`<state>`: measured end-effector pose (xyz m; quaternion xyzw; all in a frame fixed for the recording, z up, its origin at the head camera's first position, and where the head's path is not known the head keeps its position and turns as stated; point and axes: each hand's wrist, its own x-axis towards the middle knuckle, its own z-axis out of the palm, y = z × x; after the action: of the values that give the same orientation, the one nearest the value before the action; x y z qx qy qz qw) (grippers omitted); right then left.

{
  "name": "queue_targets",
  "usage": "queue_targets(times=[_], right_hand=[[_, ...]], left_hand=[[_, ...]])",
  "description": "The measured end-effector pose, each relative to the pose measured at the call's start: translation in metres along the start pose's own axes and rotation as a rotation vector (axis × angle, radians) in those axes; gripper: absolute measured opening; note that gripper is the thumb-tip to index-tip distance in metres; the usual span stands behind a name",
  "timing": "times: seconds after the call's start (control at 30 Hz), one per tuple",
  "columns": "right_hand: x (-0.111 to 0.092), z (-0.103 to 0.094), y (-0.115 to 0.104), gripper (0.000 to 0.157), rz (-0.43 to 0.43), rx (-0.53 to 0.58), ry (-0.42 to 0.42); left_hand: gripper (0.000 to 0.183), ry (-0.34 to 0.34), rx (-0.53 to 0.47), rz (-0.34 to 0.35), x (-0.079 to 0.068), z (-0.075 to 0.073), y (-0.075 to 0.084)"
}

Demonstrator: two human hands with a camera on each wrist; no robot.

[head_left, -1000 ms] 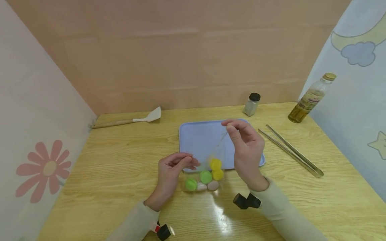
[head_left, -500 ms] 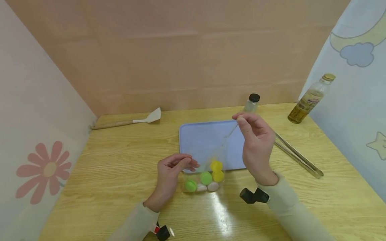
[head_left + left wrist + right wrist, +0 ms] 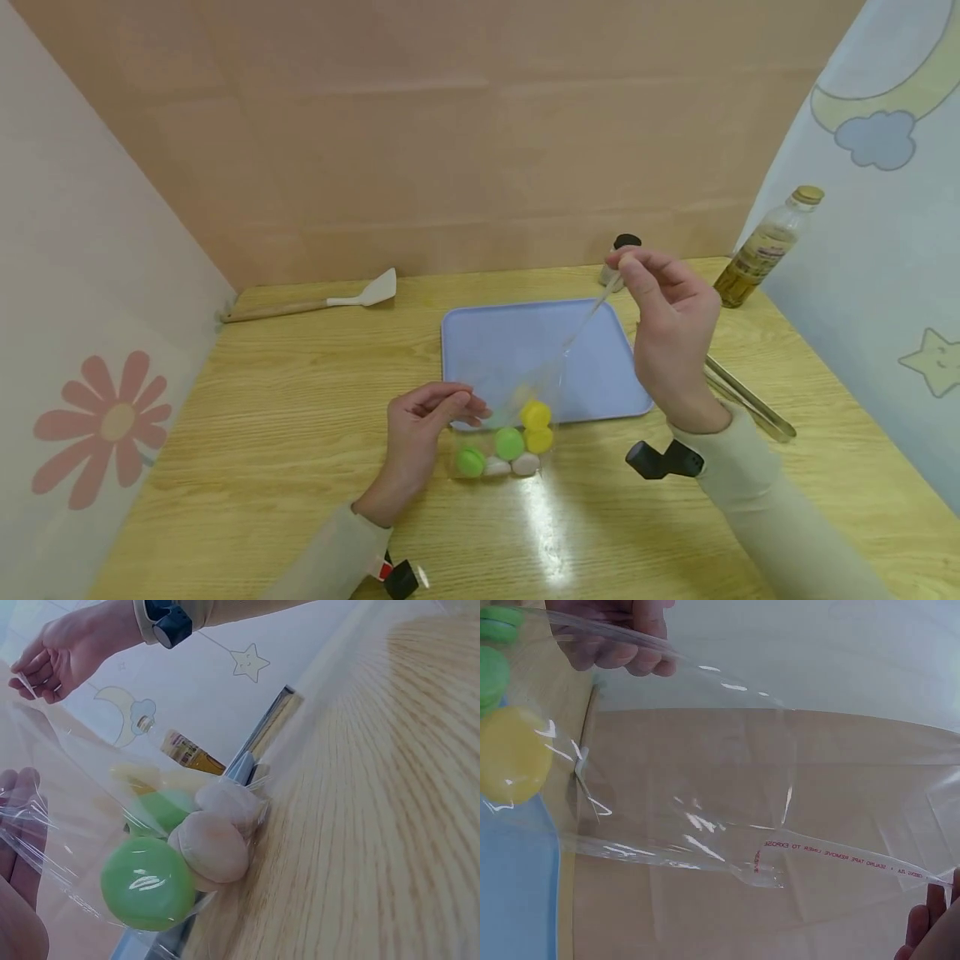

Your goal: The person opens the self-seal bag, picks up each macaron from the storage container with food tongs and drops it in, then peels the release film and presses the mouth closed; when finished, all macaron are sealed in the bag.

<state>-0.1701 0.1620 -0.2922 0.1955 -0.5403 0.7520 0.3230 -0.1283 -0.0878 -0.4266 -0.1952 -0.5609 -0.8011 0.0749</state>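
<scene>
A clear plastic bag (image 3: 690,772) holds several macarons: green macarons (image 3: 510,443), yellow macarons (image 3: 537,415) and pale macarons (image 3: 527,464). It stands at the front edge of a blue tray (image 3: 510,350). My left hand (image 3: 420,425) pinches the bag's left edge near its mouth. Up and to the right, my right hand (image 3: 677,333) pinches the end of a thin tape liner strip (image 3: 847,856) with red print. The strip stretches taut from the bag's mouth, partly peeled off. Both hands also show in the left wrist view.
Behind the right hand stands a black-capped jar (image 3: 612,275), partly hidden. Metal tongs (image 3: 750,400) lie to the right, partly covered by the right wrist. An oil bottle (image 3: 757,254) stands at the back right. A white spatula (image 3: 375,289) lies at the back left.
My right hand has moved up and to the right, drawing out a longer length of the strip. The left hand and the macarons have stayed nearly in place.
</scene>
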Motion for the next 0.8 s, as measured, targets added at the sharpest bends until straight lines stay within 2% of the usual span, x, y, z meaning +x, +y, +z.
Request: queue_targets(times=[0.27, 0.6, 0.8], right_hand=[[0.009, -0.001, -0.006, 0.013, -0.035, 0.058, 0.032], [0.022, -0.001, -0.013, 0.013, -0.075, 0.038, 0.055], [0.027, -0.003, -0.017, 0.016, -0.068, 0.055, 0.072]], left_hand=[[0.011, 0.011, -0.007, -0.021, 0.001, -0.003, 0.001], [0.012, 0.017, -0.019, -0.036, 0.002, -0.002, 0.002], [0.011, 0.03, -0.016, -0.044, 0.001, -0.002, 0.002]])
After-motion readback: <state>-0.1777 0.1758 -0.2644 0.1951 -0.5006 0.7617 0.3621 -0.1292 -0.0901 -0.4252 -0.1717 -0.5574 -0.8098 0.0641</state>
